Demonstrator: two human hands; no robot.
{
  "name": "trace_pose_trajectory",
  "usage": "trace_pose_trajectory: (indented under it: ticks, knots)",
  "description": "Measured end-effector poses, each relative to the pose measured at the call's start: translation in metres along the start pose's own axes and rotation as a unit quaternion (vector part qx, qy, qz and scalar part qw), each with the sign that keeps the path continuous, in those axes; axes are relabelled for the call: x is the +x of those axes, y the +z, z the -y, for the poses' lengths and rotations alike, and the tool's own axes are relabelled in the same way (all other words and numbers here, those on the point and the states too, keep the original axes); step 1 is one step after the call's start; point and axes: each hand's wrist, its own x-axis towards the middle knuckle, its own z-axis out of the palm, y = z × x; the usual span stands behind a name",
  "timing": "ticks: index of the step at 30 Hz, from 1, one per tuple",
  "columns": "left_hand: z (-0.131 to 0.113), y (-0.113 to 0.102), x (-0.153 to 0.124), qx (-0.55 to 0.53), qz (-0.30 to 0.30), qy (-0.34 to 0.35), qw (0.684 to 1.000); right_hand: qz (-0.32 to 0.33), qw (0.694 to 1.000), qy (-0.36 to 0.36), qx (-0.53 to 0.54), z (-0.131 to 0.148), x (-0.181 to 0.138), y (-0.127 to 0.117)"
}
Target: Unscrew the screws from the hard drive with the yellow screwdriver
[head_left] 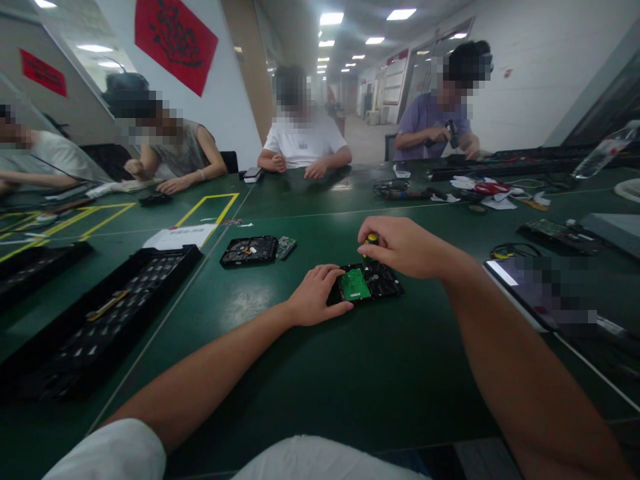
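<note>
A black hard drive point(377, 280) lies flat on the green table point(350, 373) in front of me, with a green circuit board point(355, 285) on its left part. My left hand point(316, 295) rests on the drive's left end, fingers curled over its edge and holding it down. My right hand point(403, 247) is closed round a screwdriver with a yellow handle point(371, 239), held upright over the drive's far side. The screwdriver's tip is hidden behind the hand and drive.
A second black drive point(249, 251) with a loose green board point(287, 247) lies further left. Long black trays point(100, 320) sit at the left. A tablet point(540, 293) lies at the right. Several people sit round the far side of the table with tools and cables.
</note>
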Motion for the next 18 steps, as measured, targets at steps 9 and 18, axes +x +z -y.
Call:
trace_pose_trajectory:
  ticks: [9, 18]
  knots:
    - [-0.002, -0.002, 0.0, 0.004, 0.006, -0.004, 1.0, 0.015, 0.999, 0.02, -0.033, 0.003, 0.001, 0.004]
    - [0.0, -0.001, 0.0, 0.0, 0.006, -0.005, 1.0, 0.021, 0.997, 0.05, -0.061, -0.009, 0.001, 0.006]
